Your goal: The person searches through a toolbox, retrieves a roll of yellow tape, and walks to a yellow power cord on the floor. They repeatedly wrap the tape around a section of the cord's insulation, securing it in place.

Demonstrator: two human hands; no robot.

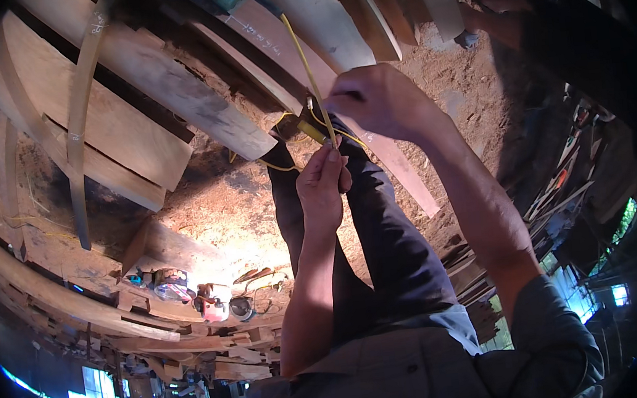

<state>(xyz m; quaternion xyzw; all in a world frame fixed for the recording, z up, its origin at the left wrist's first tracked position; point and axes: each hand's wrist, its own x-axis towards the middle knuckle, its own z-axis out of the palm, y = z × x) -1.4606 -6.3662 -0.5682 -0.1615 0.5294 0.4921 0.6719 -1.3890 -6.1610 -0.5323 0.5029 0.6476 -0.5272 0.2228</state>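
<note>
1. Your left hand (322, 182) pinches the lower end of the yellow strip (314, 82) between thumb and fingers.
2. The strip rises from that grip, tilted slightly left, in front of your legs (390, 230).
3. Your right hand (378, 101) is blurred, curled just right of the strip; you cannot tell whether it grips anything.
4. A yellow cord (279, 167) lies by your feet, near the grey plank (201, 99).

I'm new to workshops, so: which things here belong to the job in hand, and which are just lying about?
The job, by the look of it:
yellow strip, in the left hand

Seemingly lying about:
boards
red item
</note>
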